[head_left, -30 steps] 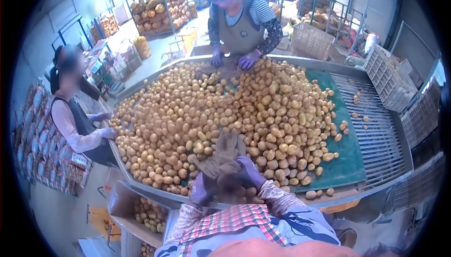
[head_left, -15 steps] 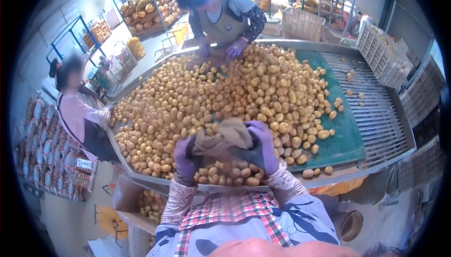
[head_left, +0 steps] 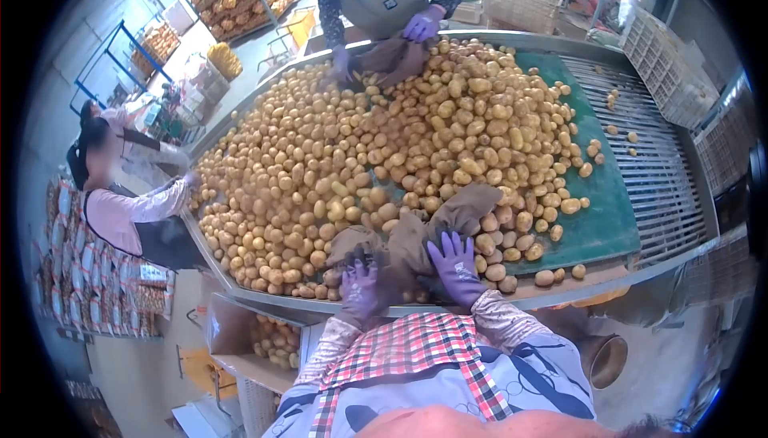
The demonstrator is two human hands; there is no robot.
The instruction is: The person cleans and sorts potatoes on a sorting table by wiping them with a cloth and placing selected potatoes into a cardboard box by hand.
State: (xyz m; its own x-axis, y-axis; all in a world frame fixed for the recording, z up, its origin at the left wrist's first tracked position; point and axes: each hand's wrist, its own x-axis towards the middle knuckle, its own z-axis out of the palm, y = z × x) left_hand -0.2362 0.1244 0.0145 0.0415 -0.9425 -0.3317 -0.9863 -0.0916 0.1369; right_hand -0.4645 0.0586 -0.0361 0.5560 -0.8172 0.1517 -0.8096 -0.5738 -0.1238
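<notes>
A crumpled brown cloth (head_left: 412, 240) lies over the potatoes (head_left: 280, 174) at the near side of the sorting table. My left hand (head_left: 360, 288), in a purple glove, rests against the cloth's near left part with its fingers stretched out. In a matching glove, my right hand (head_left: 458, 268) lies flat on the right part, fingers spread. Neither hand is closed round the cloth. Some potatoes under the cloth and between my hands are hidden.
Across the table a co-worker (head_left: 384, 6) in purple gloves handles another brown cloth (head_left: 392, 60). Another person (head_left: 132, 214) stands at the left edge. A green sheet (head_left: 596, 222) and slatted rack (head_left: 648, 158) lie right. A cardboard box (head_left: 228, 334) holds potatoes below.
My hands have come down from holding the bunched cloth up and are now spread on it. The cloth lies lower and wider over the potatoes. The co-worker's cloth shows more fully.
</notes>
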